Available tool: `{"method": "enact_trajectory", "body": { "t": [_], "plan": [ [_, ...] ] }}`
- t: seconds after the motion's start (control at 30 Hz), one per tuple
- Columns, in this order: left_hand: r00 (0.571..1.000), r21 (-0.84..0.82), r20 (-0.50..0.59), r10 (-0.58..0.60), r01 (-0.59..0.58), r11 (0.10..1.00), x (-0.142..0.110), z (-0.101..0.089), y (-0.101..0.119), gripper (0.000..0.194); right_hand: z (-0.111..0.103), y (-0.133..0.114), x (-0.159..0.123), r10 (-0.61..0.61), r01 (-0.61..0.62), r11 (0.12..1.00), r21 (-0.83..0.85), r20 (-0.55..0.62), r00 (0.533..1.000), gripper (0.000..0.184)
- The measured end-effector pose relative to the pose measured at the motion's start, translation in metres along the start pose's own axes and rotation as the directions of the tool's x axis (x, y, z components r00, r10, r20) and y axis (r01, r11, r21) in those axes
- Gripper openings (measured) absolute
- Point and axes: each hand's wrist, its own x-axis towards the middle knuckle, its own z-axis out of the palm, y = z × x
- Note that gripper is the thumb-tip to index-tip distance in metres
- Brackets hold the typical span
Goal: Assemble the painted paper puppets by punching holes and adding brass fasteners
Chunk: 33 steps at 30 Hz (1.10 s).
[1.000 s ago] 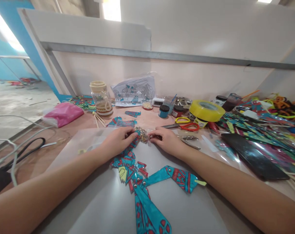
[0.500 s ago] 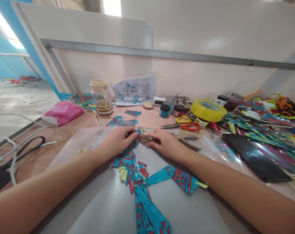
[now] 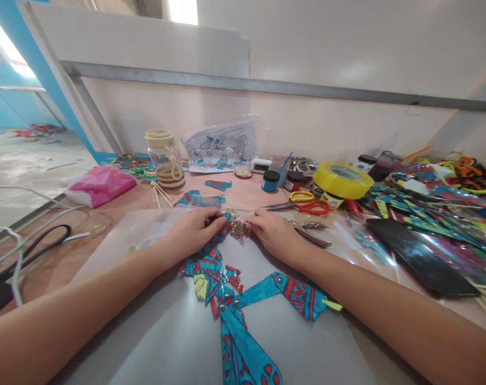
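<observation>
Centrally, the left hand [image 3: 198, 231] is pinching the painted figure's [image 3: 246, 342] upper end, while the right hand's [image 3: 272, 232] nearly closed grip is touching the clear bag of metal fasteners [image 3: 238, 227] beside it on the bench [image 3: 102, 235].

From here I count one jointed figure [image 3: 243, 337] with four studs [image 3: 280, 280] showing, and one packet [image 3: 235, 227] of gold bits, too many and small to number. Along the worktop's [image 3: 186, 211] far edge are one bottle [image 3: 161, 163], one printed sheet [image 3: 222, 147], one dish [image 3: 243, 171], one white timer [image 3: 261, 165], two cups [image 3: 280, 174], three black-lidded jars [image 3: 270, 182] and one tape roll [image 3: 341, 181]. Nearer are one pair of scissors [image 3: 313, 207], one pair of pliers [image 3: 313, 235] and, toward the right edge, one phone [image 3: 421, 256]. Toward the far left corner sits one pink bag [image 3: 106, 185]. The cut strips [image 3: 411, 211] at the right overlap too much to count.
</observation>
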Motion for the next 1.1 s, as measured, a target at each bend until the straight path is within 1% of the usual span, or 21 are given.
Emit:
{"method": "enact_trajectory", "body": {
  "t": [0.13,0.3,0.4,0.57,0.73,0.8,0.97,1.03,1.1],
  "plan": [
    [1.000,0.013,-0.007,0.012,-0.012,1.000,0.0001,-0.0003,0.0004,0.034,0.0014,0.0035,0.0012,0.024,-0.023,0.999,0.029,-0.036,0.999,0.018],
    [1.000,0.018,0.004,0.006,-0.006,1.000,-0.0002,-0.0011,0.0011,0.035,0.0006,0.0015,0.0020,0.062,-0.062,0.998,0.008,0.021,0.998,0.017],
    [1.000,0.029,0.005,0.006,-0.006,1.000,-0.0007,-0.0021,0.0022,0.034,-0.0002,0.0007,0.0021,0.076,-0.077,0.997,0.031,0.028,0.997,0.017],
    [1.000,0.022,0.002,0.015,-0.015,1.000,-0.0015,-0.0021,0.0037,0.035,0.0001,0.0015,0.0017,0.063,-0.062,0.995,0.081,-0.011,0.998,0.012],
    [1.000,0.018,0.001,0.008,-0.008,1.000,-0.0016,-0.0009,0.0035,0.035,0.0011,0.0023,0.0004,0.051,-0.048,0.996,0.076,-0.033,0.998,0.007],
    [1.000,0.024,0.002,0.007,-0.007,1.000,-0.0015,-0.0007,0.0033,0.035,0.0010,0.0032,-0.0011,0.035,-0.031,0.998,0.058,-0.066,0.997,0.006],
    [1.000,0.020,-0.004,0.010,-0.010,1.000,-0.0008,-0.0011,0.0022,0.034,-0.0016,0.0055,-0.0045,-0.013,0.020,0.999,0.031,-0.209,0.978,0.005],
    [1.000,0.015,-0.008,0.019,-0.019,1.000,-0.0009,-0.0011,0.0013,0.034,-0.0039,0.0059,-0.0050,0.003,0.009,0.999,0.050,-0.234,0.972,0.004],
    [0.999,-0.004,-0.036,0.034,-0.034,0.999,-0.0020,-0.0008,0.0007,0.034,-0.0067,0.0060,-0.0056,0.053,-0.028,0.994,0.105,-0.243,0.969,0.002]
  ]
}}
